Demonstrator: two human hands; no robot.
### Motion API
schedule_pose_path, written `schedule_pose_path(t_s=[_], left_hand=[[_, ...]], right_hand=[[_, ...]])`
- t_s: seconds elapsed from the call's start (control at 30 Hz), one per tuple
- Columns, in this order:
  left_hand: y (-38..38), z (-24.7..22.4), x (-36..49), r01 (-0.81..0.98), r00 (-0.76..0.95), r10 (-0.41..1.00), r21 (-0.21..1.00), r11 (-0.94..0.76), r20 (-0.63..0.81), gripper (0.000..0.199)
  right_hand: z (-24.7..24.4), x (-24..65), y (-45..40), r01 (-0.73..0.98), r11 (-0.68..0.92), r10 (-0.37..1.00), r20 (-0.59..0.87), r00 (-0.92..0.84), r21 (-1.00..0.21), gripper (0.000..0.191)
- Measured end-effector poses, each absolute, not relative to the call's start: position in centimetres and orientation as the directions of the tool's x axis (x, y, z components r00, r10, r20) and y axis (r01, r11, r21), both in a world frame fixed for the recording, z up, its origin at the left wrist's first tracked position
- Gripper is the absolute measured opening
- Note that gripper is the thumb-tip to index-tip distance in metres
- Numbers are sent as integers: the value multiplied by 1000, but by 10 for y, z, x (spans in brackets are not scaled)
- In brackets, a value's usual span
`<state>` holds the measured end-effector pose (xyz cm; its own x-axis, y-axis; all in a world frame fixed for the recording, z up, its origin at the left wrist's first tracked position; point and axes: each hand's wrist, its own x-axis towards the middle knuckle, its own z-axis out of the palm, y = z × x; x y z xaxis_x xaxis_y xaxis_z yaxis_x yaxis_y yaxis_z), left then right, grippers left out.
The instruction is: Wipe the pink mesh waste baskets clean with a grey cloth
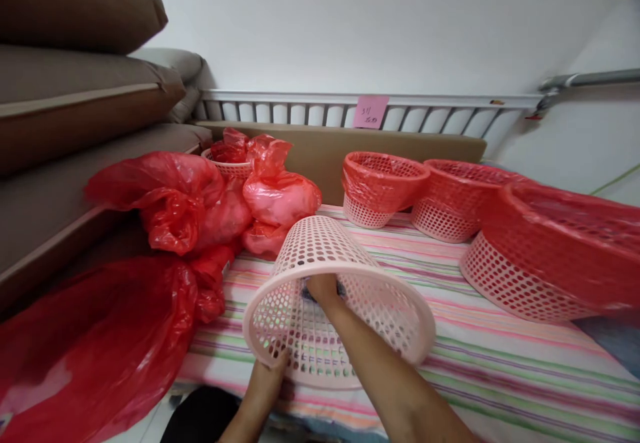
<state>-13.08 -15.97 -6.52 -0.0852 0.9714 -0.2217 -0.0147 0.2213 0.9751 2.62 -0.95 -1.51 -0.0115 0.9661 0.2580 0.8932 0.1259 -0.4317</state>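
A pale pink perforated wastebasket (pixel 333 269) lies tilted on its side, its wide mouth facing me. My left hand (pixel 276 363) grips the lower left of its rim, the thumb on the inner side and the other fingers hidden beneath. Deep inside the basket is my right hand (pixel 323 286), closed over a dark cloth (pixel 307 292) against the inner wall. Most of that hand's fingers are hidden from view, and only edges of the cloth show on both sides of it.
Several wastebaskets lined with red bags, including one basket (pixel 367 206), stand on the striped sheet (pixel 450 356) to the right. Filled red plastic bags (pixel 173 203) and a loose red bag (pixel 110 343) lie left, beside stacked brown cushions (pixel 80 83). A radiator (pixel 295 111) runs behind.
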Motion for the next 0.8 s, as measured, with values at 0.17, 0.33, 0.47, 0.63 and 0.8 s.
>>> schedule_pose_path(t_s=[0.17,0.33,0.47,0.63,0.8], left_hand=[[-161,-69,-130,16,-119,957,963,270,-266,38],[-163,-65,-132,2,-121,960,967,253,-251,43],[-160,-53,-146,-36,-131,970,978,204,-207,53],[-161,-49,-155,-54,-121,980,987,150,-155,62],[-163,-53,-145,-21,-23,970,970,241,-241,64]], right_hand=[[-18,16,-55,908,151,977,198,-77,-390,39],[-27,22,-131,860,328,942,203,-267,-392,46],[-25,38,-144,862,346,937,180,-299,-370,51],[-15,52,-146,903,282,956,172,-237,-324,44],[-32,42,-172,853,266,963,158,-218,-449,61]])
